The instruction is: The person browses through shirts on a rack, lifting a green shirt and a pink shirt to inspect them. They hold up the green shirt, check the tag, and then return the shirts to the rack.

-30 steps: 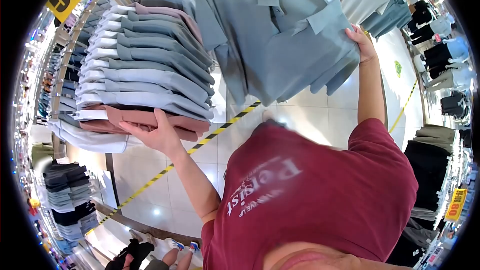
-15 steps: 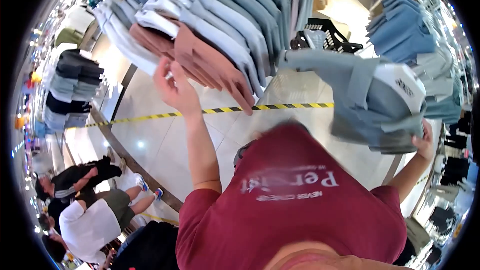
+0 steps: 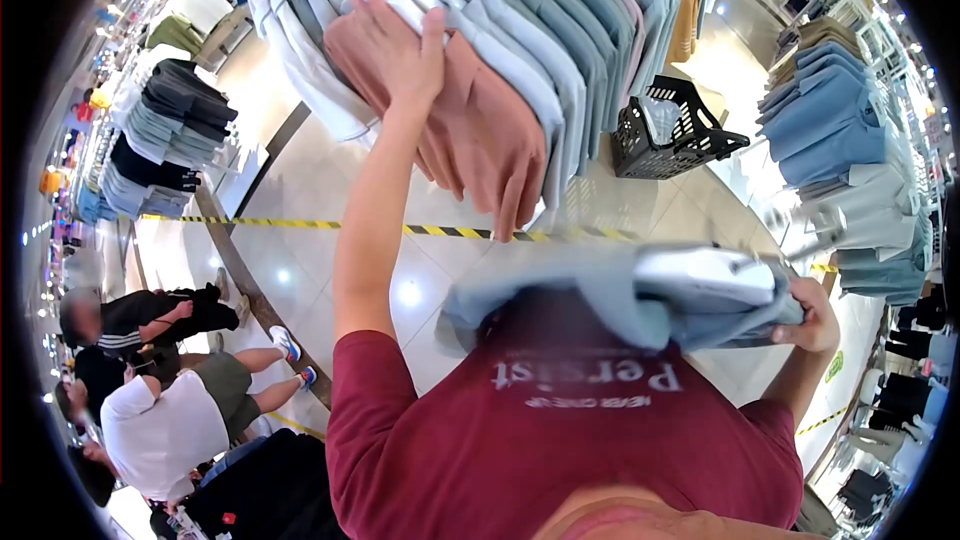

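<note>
My left hand reaches up to the rack and lies against the top of a salmon-pink shirt, its fingers extended and the thumb apart. That shirt hangs at the front of a row of white, light blue and grey-green shirts. Off to the right, my right hand is closed on the edge of a folded grey-blue garment. The garment stretches across in front of my chest, blurred by motion, with a white panel showing on its upper side.
A black basket with something pale inside stands on the floor beyond the rack. Blue and grey clothes hang at the right, dark and grey ones at the left. Yellow-black tape crosses the floor. People are at the lower left.
My left hand has moved up and right onto the salmon-pink shirt. The grey-blue garment has swung down and left across my chest, and my right hand has shifted slightly down and left.
</note>
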`<state>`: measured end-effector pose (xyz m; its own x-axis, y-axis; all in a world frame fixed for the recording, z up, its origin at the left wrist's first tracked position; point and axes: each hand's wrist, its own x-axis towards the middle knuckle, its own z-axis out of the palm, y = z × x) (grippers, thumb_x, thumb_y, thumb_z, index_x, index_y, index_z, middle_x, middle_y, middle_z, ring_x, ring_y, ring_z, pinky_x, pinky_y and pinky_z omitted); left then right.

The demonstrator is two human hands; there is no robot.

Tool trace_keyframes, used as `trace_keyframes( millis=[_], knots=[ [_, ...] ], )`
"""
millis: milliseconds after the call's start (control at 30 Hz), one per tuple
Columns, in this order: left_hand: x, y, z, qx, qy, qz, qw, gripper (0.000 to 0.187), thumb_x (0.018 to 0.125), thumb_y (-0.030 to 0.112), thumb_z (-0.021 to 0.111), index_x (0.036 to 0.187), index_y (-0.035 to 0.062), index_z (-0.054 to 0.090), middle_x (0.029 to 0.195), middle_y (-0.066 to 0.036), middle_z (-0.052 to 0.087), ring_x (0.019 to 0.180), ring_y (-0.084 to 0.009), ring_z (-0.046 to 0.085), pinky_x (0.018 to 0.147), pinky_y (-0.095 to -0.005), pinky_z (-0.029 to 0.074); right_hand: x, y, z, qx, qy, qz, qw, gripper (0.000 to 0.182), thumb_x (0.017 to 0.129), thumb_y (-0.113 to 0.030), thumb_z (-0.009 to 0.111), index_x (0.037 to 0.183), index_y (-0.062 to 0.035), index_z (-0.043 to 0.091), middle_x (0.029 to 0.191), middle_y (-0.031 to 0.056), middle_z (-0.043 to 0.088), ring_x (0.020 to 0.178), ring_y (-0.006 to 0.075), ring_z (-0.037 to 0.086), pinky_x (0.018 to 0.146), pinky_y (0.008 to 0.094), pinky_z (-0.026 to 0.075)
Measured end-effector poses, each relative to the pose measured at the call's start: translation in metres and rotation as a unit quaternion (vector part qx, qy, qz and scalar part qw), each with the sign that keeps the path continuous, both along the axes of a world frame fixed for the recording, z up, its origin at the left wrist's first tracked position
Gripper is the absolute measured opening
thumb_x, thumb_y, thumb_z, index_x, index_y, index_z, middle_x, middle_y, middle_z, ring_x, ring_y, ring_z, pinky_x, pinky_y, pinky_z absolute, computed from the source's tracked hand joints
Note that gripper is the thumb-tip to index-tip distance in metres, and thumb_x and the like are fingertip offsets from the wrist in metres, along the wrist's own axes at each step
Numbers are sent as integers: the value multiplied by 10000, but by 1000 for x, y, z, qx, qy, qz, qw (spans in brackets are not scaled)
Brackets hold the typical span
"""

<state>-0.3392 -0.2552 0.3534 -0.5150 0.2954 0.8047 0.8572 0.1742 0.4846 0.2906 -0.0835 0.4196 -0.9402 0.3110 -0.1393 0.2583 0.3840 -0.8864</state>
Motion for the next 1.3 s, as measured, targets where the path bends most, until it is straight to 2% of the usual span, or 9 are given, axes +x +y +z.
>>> trace_keyframes(
  millis=[167,367,467,667,767,1100,1133,1167,1300],
  knots=[
    [-8,-18,8,-65,61,27,996,1022,957,622,587,1581,-81,186,1608,-403,181,1479,-590,179,1212,-577,217,-101,-46,8,-143,-33,-10,989,578,777,-85,849,1294,34,622,1086,61,706,1015,137,634,905,298,494],
    [-31,-84,33,-138,112,-16,984,744,991,509,600,1558,73,399,1561,-262,419,1422,-431,412,1166,-507,336,-194,-87,-22,-150,-18,37,988,519,872,-166,822,1309,22,616,1124,66,698,1021,134,630,924,310,508],
    [-25,-110,49,-57,7,-68,996,546,1014,412,599,1407,34,590,1445,-206,578,1361,-363,516,1135,-435,390,-234,-107,-36,-112,-6,59,992,529,892,-202,813,1329,12,606,1106,70,696,1017,131,629,914,309,514],
    [8,-172,46,4,-213,-132,968,435,1047,380,570,1255,21,701,1280,-139,696,1220,-273,629,1067,-369,446,-287,-141,-53,-117,45,70,990,522,920,-241,785,1340,-2,588,1087,78,696,1003,119,626,895,301,518],
    [22,-184,44,-60,-100,-118,986,403,1033,348,591,1270,40,697,1291,-141,689,1221,-277,626,1066,-373,449,-305,-144,-56,-167,18,46,985,518,929,-241,766,1340,11,579,1107,78,695,1004,115,624,893,298,516],
    [14,-119,103,-88,16,-76,993,334,995,320,630,1165,43,710,1167,-128,716,1113,-334,642,985,-393,472,-380,-147,-24,-117,153,26,981,518,926,-268,754,1312,33,584,1101,113,710,1011,171,643,907,333,514],
    [11,-110,109,-147,-2,-44,988,338,1024,322,584,1159,45,721,1152,-125,712,1092,-284,647,963,-350,476,-387,-144,-22,-93,136,25,986,437,942,-231,764,1269,13,608,1101,32,681,988,86,593,883,273,500],
    [8,-100,115,-207,-18,-13,978,354,1053,325,537,1153,47,731,1136,-123,709,1071,-233,653,941,-308,481,-394,-143,-24,-91,141,18,986,437,942,-231,764,1269,13,608,1101,32,681,988,86,593,883,273,500],
    [-25,-78,111,-166,-32,-26,985,357,1050,321,530,1160,53,739,1062,-132,736,973,-251,692,874,-318,510,-419,-145,-30,-114,195,-18,974,423,942,-248,747,1246,15,617,1087,64,701,977,115,617,871,302,512]
  ],
)
